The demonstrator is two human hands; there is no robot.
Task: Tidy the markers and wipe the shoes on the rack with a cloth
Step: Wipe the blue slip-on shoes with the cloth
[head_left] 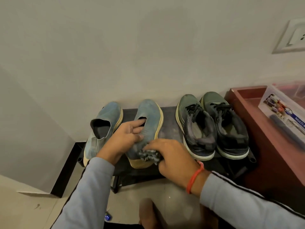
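Blue slip-on shoe (149, 123) on black rack (168, 113), gripped at its collar by left hand (127, 136); grey cloth (150, 155) bunched in right hand (171, 154) at heel, six o'clock.

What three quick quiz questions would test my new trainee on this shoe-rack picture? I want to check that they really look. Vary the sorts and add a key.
1. True or false: the left hand holds the cloth.
2. Multiple choice: the cloth touches which shoe? A. right blue shoe B. left blue shoe C. a green shoe
3. Fill in: the shoes stand on a black ____.

Key: 1 false, the right hand holds it; 2 A; 3 rack.
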